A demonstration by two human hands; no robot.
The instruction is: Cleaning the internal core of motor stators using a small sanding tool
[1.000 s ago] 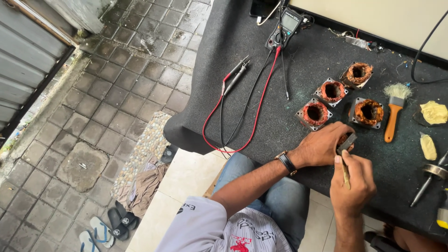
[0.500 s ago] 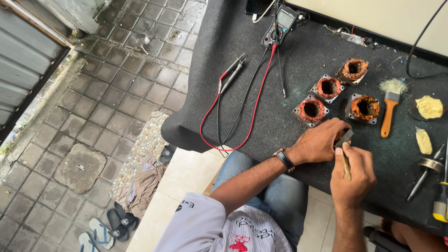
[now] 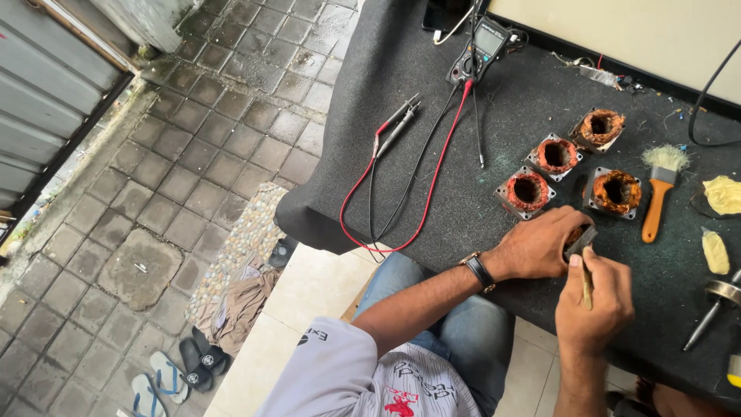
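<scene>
Dark felt-covered table, soft enough to stop small metal parts sliding. Lying on it at the far edge, a meter with red and black leads trailing toward the near edge, within reach. Further right, four square motor coils, copper windings up, grouped together just beyond the hands. Beside them an orange-handled brush and pale yellow lumps, kind unclear.

Left hand closed around a fifth coil, pressed down near the table's front edge, apparently to steady it. Right hand gripping a thin stick-like tool, tip touching the coil; tool mostly hidden by fingers. Wristwatch on the left wrist.
</scene>
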